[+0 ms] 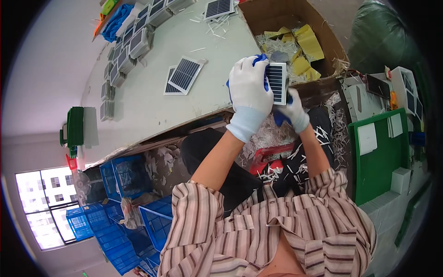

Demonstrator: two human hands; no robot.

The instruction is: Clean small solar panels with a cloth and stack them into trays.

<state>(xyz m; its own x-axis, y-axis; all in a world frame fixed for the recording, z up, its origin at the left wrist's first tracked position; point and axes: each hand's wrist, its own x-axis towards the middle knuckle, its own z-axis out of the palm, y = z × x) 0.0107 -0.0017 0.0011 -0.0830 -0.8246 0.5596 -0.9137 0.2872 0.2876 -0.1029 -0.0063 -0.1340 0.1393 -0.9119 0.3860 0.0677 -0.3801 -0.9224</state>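
Both of my hands wear white knitted gloves with blue palms. My left hand (251, 85) is closed on a small solar panel (277, 83), dark with pale lines and a white border, held up past the table's edge. Just below the panel's lower right corner is my right hand (293, 113). Its fingers are smeared by motion and partly hidden, so whether it grips anything does not show. On the table (138, 106), two more solar panels (185, 75) lie overlapped, left of my left hand.
Stacks of solar panels (123, 60) line the table's far left. A cardboard box (320, 21) at the back right holds yellow pieces and white strips. A green tray (380, 171) stands at right, blue crates (110, 231) at lower left. White strips lie on my lap.
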